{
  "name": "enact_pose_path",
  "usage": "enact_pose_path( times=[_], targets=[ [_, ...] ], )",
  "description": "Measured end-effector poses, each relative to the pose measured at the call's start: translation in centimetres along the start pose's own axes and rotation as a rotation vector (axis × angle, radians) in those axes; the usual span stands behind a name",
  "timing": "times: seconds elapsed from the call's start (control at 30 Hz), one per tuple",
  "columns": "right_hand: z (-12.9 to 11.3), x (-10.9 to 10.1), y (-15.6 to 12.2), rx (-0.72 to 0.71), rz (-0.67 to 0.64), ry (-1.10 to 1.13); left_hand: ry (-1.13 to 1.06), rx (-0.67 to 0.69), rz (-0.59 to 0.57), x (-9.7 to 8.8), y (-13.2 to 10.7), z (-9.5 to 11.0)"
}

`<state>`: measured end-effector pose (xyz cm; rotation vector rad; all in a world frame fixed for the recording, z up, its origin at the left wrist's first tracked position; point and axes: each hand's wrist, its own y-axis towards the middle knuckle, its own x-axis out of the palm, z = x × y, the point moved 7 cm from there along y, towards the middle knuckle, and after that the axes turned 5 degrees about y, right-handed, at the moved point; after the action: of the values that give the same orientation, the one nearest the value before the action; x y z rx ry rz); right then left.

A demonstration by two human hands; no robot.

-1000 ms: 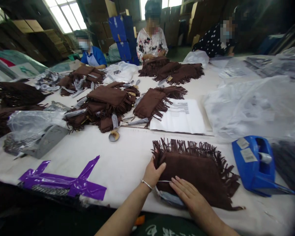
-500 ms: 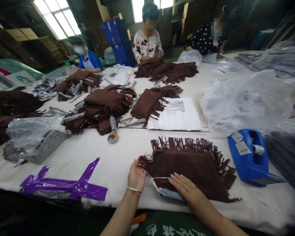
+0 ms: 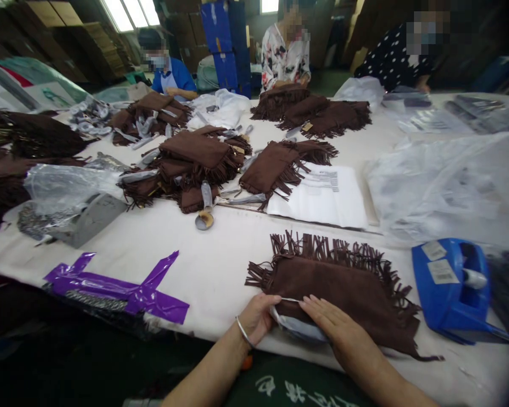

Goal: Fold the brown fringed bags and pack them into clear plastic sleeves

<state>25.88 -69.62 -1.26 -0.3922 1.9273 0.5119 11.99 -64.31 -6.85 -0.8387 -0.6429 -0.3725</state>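
A dark brown fringed bag point(image 3: 343, 288) lies flat before me, fringe pointing away and to the right. My left hand point(image 3: 259, 317) closes on its near left edge, thumb on top and fingers partly hidden underneath. My right hand point(image 3: 327, 321) rests with outstretched fingers on the bag's near side. Between my hands runs a thin white cord point(image 3: 289, 299). Below it, a grey-white wrapped piece point(image 3: 301, 328) sticks out along the near edge, partly covered by my right hand.
A blue tape dispenser point(image 3: 441, 294) stands right of the bag. Farther off are white printed sheets point(image 3: 322, 198), brown bags point(image 3: 195, 150) in a heap and clear plastic point(image 3: 445, 186). Purple tape point(image 3: 119, 288) marks the near left table edge. Several co-workers sit or lean opposite.
My left hand has moved from the fringe at the left corner down to the near edge by the cord. My right hand stays on the bag. The camera view has shifted.
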Motion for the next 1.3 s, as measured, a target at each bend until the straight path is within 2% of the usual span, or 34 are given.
enact_pose_path(
  times=[0.13, 0.27, 0.4, 0.47, 0.57, 0.63, 0.77, 0.83, 0.9, 1.03, 1.1, 1.2, 1.3],
  targets=[
    [-0.1, -0.2, -0.4, 0.01, 0.003, -0.015, 0.062, 0.01, 0.086, 0.4, 3.1, 0.8],
    [-0.3, -1.0, -0.1, 0.028, 0.015, 0.01, -0.104, 0.004, 0.137, -0.1, 3.9, 0.7],
    [-0.2, -1.0, -0.1, 0.043, -0.013, 0.036, -0.338, 0.057, 0.001, 0.5, 3.0, 1.0],
    [-0.1, -0.6, -0.3, 0.048, -0.041, 0.025, -0.364, 0.065, -0.062, 1.0, 2.4, 1.2],
    [0.1, 0.0, -0.7, 0.041, -0.063, 0.013, -0.308, -0.008, -0.098, 1.5, 2.6, 0.8],
    [0.2, 0.2, -0.8, 0.039, -0.063, 0.02, -0.274, -0.025, -0.054, 1.3, 3.3, 0.8],
    [0.2, 0.0, -0.7, 0.06, -0.049, 0.049, -0.305, 0.148, 0.118, 0.1, 4.6, 2.4],
    [0.1, 0.1, -0.6, 0.068, -0.048, 0.056, -0.289, 0.201, 0.152, -0.1, 4.5, 3.1],
    [0.1, 0.3, -0.7, 0.073, -0.051, 0.058, -0.176, 0.245, 0.155, 0.0, 4.1, 3.7],
    [0.1, 0.9, -1.1, 0.064, -0.037, 0.065, 0.335, 0.419, 0.179, 1.0, 3.3, 5.5],
    [0.1, 1.0, -1.3, 0.053, -0.017, 0.057, 0.52, 0.507, 0.214, 1.5, 3.5, 6.4],
    [0.0, 1.1, -1.4, 0.042, 0.008, 0.049, 0.634, 0.568, 0.287, 1.6, 4.4, 7.3],
    [0.0, 0.9, -1.5, 0.044, 0.047, 0.063, 0.681, 0.529, 0.354, 1.6, 4.8, 7.4]
  ],
)
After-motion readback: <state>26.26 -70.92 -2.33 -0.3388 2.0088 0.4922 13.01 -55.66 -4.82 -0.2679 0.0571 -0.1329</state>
